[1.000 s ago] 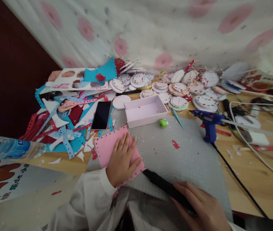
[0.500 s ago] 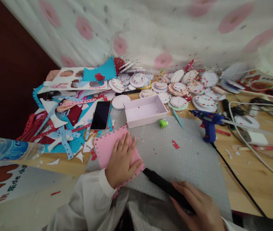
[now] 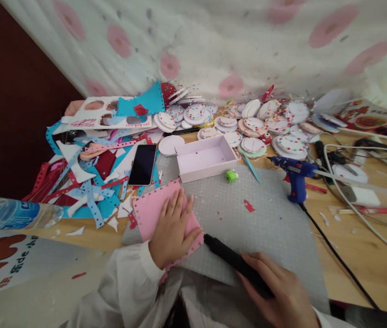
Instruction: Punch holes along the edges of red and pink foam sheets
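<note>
My left hand (image 3: pixel 173 232) lies flat with fingers stretched out on a pink sheet (image 3: pixel 150 207), which has small holes along its edges. My right hand (image 3: pixel 278 289) is wrapped round the handle of a long black hole punch (image 3: pixel 231 258). The punch's narrow tip is at the sheet's right corner; whether its jaws grip the edge is too small to tell. Both sheet and punch are over a grey cutting mat (image 3: pixel 248 232). Behind the sheet stands an open white box (image 3: pixel 200 171), with a small green object (image 3: pixel 231 176) beside it.
A phone (image 3: pixel 142 165) lies by punched paper scraps (image 3: pixel 87 182) at left. A blue glue gun (image 3: pixel 296 175) with a black cord stands at right. Decorated paper discs (image 3: pixel 253 146) line the back. A water bottle (image 3: pixel 19 213) lies at far left, and white cables cross the right side.
The hole punch and my right hand have shifted slightly upward at the sheet's right corner. My left hand stays pressed on the pink sheet.
</note>
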Demonstrator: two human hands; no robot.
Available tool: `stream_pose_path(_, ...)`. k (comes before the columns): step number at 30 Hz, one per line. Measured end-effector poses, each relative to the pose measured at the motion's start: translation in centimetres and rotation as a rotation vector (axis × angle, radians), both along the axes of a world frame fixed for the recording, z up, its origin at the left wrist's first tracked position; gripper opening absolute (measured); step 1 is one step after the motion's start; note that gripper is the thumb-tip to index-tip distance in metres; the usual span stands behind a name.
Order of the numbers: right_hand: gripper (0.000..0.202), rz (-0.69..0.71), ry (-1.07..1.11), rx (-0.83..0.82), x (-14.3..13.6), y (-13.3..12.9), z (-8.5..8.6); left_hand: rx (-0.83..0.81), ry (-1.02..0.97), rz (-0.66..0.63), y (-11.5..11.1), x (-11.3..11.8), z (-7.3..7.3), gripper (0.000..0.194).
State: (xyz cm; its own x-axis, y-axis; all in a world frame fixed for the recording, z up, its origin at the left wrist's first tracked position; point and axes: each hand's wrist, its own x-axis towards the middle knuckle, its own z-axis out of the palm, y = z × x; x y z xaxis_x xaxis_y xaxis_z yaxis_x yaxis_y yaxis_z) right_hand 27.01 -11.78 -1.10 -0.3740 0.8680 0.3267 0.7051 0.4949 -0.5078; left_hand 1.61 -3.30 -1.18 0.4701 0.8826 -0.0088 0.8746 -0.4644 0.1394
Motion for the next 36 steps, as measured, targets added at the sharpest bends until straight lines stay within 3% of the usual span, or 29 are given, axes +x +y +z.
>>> stream_pose_path(18,0.019,0.077,0.029,-0.106,1.3,0.5,0.4,-0.022,0.014,0.0,-0.8,0.1,0.1,0.07)
stream_pose_path(26,0.023,0.083,-0.093,0.051,1.2,0.5,0.6,-0.011,0.015,-0.003,-0.9,0.0,-0.1,0.071)
stream_pose_path(36,0.024,0.058,0.045,-0.065,0.8,-0.2,0.3,-0.03,-0.012,0.002,-0.8,0.2,0.2,0.072)
